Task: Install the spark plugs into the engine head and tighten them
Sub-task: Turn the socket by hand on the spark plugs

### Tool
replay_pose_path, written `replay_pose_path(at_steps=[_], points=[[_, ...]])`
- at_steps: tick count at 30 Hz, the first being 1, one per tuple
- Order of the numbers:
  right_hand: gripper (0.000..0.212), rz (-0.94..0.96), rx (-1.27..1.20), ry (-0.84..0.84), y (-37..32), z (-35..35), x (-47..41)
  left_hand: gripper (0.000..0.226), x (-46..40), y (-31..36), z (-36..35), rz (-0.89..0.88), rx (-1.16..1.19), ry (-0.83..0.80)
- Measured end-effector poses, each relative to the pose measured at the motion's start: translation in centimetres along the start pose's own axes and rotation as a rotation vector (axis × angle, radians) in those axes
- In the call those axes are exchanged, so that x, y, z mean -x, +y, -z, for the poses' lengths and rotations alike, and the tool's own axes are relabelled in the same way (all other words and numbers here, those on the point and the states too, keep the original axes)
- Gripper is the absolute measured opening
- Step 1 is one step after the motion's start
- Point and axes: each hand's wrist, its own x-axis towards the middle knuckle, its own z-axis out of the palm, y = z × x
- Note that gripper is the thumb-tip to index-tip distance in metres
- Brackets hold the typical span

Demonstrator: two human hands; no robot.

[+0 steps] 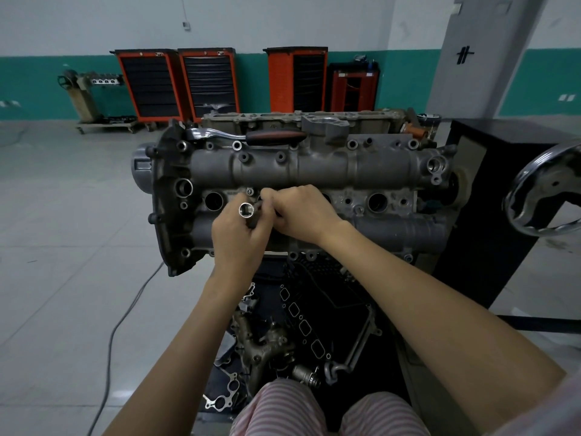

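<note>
- Spark plug: not separately visible; it is presumably hidden under the hands, or inside the short chrome socket (pixel 246 210), whose open end faces the camera
- The grey cast-aluminium engine head (pixel 314 171) sits on a stand, with its row of plug wells running left to right between the two cam housings
- Left hand (pixel 240 234): fingers curled round the socket, holding it over the second well from the left
- Right hand (pixel 301 215): fingers curled and pinching at the socket's far side; what it pinches cannot be told
- Step in hand, as judged: seating the plug in the socket or lowering both into the well. Keep the socket in line with the well and start the thread by finger only, so that it cannot cross-thread
- The empty round plug well (pixel 213 201) just left of the hands and the well (pixel 377 202) further right are open and unobstructed
- The chrome ratchet with black-and-red handle (pixel 248 135) lies on the far edge of the head, within reach for tightening
- Open room: free floor to the left; to the right the chrome stand handwheel (pixel 547 196) and black stand column (pixel 490 209) limit the right elbow's swing
- Loose gaskets and castings lie below the head, near the knees
</note>
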Motion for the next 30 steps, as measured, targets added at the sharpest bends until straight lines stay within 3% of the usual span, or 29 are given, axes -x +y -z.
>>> replay_pose_path(at_steps=[4,10,15,21,30], points=[[0.012,0.021,0.009,0.058,-0.04,0.09,0.18,0.047,-0.07,-0.02,-0.15,-0.03,-0.054,0.011],[0.026,-0.022,0.016,-0.058,0.34,-0.32,-0.2,0.031,0.35,-0.59,-0.27,0.006,0.065,0.015],[0.018,0.035,0.008,-0.066,0.2,-0.15,-0.26,0.024,0.5,-0.7,-0.23,0.013,0.099,0.039],[0.015,0.015,-0.014,-0.005,-0.03,-0.02,0.09,0.046,0.15,-0.59,-0.44,0.01,0.015,0.047],[0.025,0.0,0.043,-0.013,0.42,-0.69,-0.11,0.036,0.46,-0.51,-0.27,-0.008,0.039,0.003]])
